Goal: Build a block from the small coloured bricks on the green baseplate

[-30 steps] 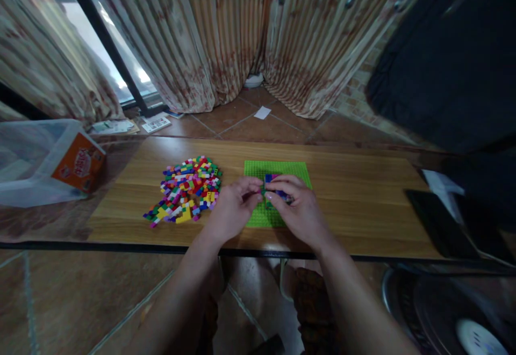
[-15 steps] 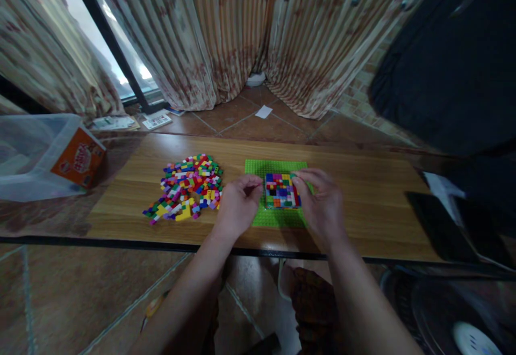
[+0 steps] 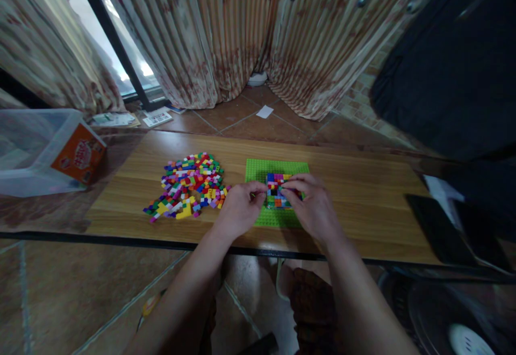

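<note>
A green studded baseplate [image 3: 258, 168] lies on the wooden table, and a multicoloured block of toy bricks [image 3: 277, 201] stands on it with a dark square gap near its left side. At the block's left edge is my left hand [image 3: 240, 208], thumb and forefinger pinched together; whatever sits between them is too small to name. My right hand [image 3: 315, 205] reaches over the block from the right and covers its right part. Its thumb and fingertips come together just above the bricks near the dark gap, and any piece in them is hidden.
Left of the baseplate spreads a pile of loose toy bricks [image 3: 193, 175] on the wooden table [image 3: 371, 199]. A clear plastic bin [image 3: 40, 175] with an orange label stands farther left. Dark flat objects [image 3: 437, 226] lie at the table's right end. Curtains [image 3: 237, 38] hang behind.
My right hand has moved left, from the block's upper right corner to above its middle. The left hand has shifted slightly toward the block and stays pinched.
</note>
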{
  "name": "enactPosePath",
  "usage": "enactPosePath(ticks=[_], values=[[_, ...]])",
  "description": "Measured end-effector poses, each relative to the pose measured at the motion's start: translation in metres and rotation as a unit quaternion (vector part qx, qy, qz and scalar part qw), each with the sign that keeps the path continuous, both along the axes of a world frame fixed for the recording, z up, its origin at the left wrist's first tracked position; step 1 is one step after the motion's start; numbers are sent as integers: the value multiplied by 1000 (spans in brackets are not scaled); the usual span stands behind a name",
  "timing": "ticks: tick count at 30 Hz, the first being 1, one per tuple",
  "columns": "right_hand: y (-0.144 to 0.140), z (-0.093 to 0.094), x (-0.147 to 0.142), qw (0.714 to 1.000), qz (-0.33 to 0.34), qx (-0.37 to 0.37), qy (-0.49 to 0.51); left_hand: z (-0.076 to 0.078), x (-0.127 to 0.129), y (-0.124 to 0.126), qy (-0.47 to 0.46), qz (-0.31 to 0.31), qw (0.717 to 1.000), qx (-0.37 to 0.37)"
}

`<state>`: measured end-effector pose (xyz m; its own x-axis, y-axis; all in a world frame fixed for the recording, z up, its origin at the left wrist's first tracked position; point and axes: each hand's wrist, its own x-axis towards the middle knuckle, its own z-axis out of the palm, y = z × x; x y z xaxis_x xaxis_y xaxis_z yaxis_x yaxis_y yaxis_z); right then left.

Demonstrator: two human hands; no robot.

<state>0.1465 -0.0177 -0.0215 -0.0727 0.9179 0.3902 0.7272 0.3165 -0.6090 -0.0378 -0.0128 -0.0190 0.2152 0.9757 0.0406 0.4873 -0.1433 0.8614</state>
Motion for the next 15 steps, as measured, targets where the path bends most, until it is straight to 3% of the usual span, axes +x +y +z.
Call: enactPosePath(ticks=[9, 15], values=[[0, -2, -11, 999, -21, -4, -34, -5, 8, -2, 7, -45, 999, -18], [0, -1, -15, 998, -49, -6, -26, 3, 12, -4, 50, -53, 997, -16]])
